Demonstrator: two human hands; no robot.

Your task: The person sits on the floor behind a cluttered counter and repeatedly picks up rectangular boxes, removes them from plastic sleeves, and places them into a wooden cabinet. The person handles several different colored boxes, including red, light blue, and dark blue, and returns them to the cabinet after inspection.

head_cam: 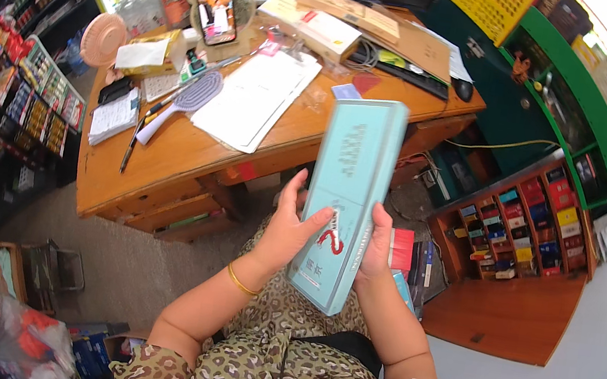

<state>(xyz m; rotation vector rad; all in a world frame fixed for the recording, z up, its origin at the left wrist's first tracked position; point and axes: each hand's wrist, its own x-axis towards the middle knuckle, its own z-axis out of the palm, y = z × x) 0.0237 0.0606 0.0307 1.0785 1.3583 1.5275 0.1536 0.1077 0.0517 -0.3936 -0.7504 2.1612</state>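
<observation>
Between my two hands I hold a long, flat turquoise carton [359, 145] that looks like a cigarette carton, tilted and raised above my lap. It bears dark print and a red and white emblem. My left hand [293, 223] grips the left edge, its thumb lying on the broad face. Along the right edge my right hand [377, 246] supports the carton, thumb upward and the other fingers hidden behind. The carton's far end overlaps the front edge of the wooden desk [163, 193] in view.
White papers [258, 96], a lilac hairbrush [194, 98], a phone [216, 11], a peach fan [103, 39] and a black mouse [462, 89] lie or stand on the desk. At right is a wooden rack [520, 220] of small packs. Snack shelves [31, 99] stand at left.
</observation>
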